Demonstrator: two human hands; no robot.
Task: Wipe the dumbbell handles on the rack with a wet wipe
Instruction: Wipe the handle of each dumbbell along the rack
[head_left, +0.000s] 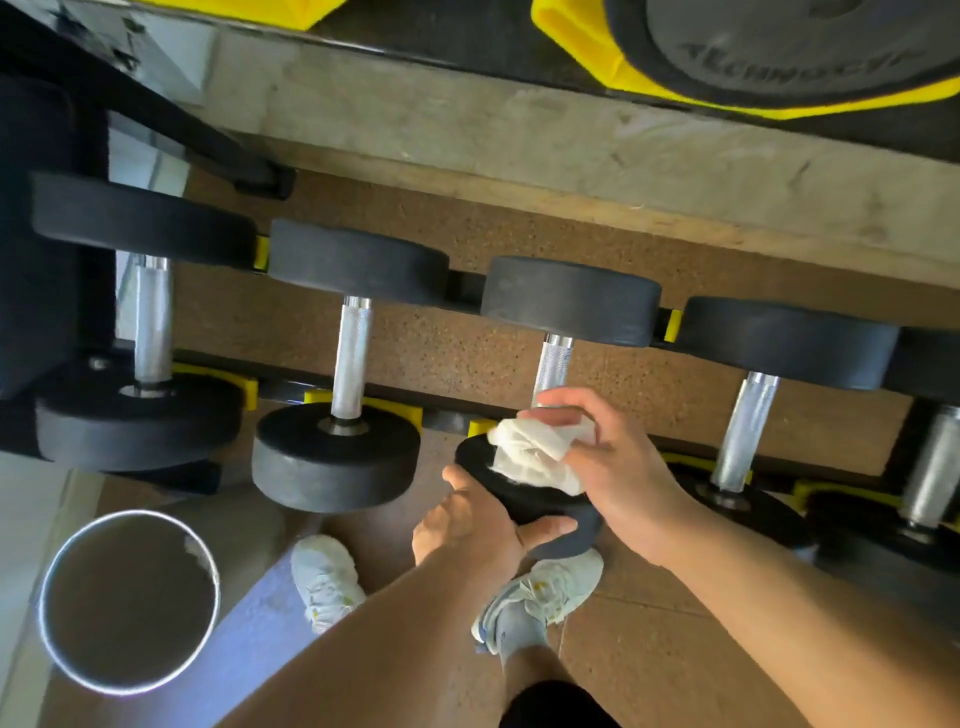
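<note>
Cork-brown speckled floor (457, 343) beneath black dumbbell rack (467, 288).

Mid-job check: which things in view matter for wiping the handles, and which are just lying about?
In the job: wet wipe in the right hand; third dumbbell, steadied by the left hand; neighbouring dumbbell handles.

Lying about: metal bin; weight plate up top.
</note>
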